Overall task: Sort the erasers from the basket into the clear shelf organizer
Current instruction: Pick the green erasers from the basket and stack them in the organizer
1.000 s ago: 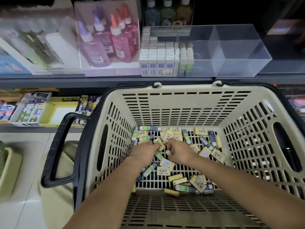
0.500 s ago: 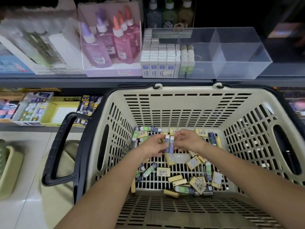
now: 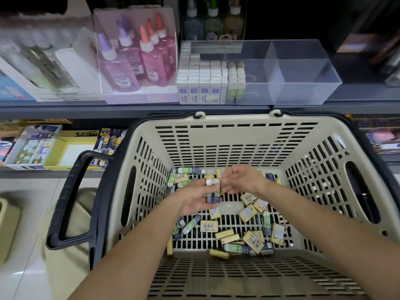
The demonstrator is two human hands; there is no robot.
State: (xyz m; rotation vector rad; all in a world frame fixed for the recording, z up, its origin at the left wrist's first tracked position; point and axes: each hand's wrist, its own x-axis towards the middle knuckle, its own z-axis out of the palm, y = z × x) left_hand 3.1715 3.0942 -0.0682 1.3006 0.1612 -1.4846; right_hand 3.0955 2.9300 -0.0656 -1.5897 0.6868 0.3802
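A beige plastic basket (image 3: 227,137) holds several loose erasers: yellow ones (image 3: 252,238) and green-and-navy sleeved ones (image 3: 191,224). Above its floor, my left hand (image 3: 194,199) holds a small upright stack of green-and-navy erasers (image 3: 213,192). My right hand (image 3: 242,179) touches the top of that stack with its fingertips, fingers loosely bent. On the shelf behind stands the clear organizer (image 3: 303,83); its left section is packed with rows of white and blue erasers (image 3: 201,83) and two rows of green ones (image 3: 236,83), its right sections hold nothing.
Pink and purple glue bottles (image 3: 138,61) stand in a display box left of the organizer. Boxed stationery (image 3: 32,146) fills the lower shelf at the left. The basket's black handle (image 3: 71,200) hangs down on its left side.
Both hands have risen from the eraser pile on the basket floor. The left hand now holds a gathered stack of green-and-navy erasers, and the right hand's fingers have loosened at its top.
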